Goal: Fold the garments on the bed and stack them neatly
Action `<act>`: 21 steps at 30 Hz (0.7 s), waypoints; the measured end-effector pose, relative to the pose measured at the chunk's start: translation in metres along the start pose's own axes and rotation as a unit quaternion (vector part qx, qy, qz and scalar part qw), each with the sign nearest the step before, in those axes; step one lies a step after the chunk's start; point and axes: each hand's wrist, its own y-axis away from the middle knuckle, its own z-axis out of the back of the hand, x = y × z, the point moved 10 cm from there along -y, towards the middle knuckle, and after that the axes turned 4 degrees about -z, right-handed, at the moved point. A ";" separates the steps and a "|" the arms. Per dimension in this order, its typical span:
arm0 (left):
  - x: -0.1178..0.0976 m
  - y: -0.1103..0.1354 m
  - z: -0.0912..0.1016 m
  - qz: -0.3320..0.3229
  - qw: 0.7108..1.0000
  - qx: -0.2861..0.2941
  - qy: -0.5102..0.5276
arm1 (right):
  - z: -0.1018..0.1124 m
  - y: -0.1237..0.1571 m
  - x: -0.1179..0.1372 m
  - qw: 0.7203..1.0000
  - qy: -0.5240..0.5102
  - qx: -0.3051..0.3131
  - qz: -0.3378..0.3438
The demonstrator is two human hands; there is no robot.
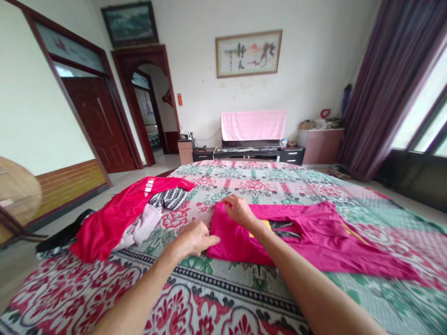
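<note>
A magenta garment (314, 232) with yellow trim lies spread across the bed, its left part folded over into a flatter panel. At the near left edge of this panel is my left hand (197, 238); its thumb touches the cloth and stands apart from the curled fingers. My right hand (240, 210) is at the panel's far left corner, fingers bent and pinched together on the cloth. Dark grey cloth (284, 229) shows through an opening in the garment's middle. My right forearm crosses in front of the garment and hides some of it.
To the left, a heap holds a red shirt (115, 214) with white lettering, a pale pink cloth (141, 228), a black-and-white patterned cloth (171, 198) and a black piece (66, 232). A floral bedspread (181, 298) covers the bed. Beyond stands a low cabinet (293, 155).
</note>
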 end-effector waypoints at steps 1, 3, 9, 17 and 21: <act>0.003 -0.001 -0.005 0.008 1.000 0.012 -0.001 | -0.009 0.000 0.008 1.000 0.014 0.026 0.004; 0.003 -0.002 -0.008 0.002 1.000 0.000 -0.027 | -0.030 0.001 0.019 0.995 0.053 0.089 0.003; -0.010 -0.005 -0.007 -0.045 0.992 -0.040 -0.115 | -0.047 0.004 0.019 0.989 0.096 0.113 -0.023; 0.010 -0.016 -0.022 -0.031 0.997 -0.025 -0.063 | -0.038 0.011 0.007 0.992 0.039 0.117 -0.037; 0.023 -0.024 -0.032 -0.028 0.999 -0.018 -0.014 | -0.032 0.018 0.013 0.994 0.018 0.104 -0.019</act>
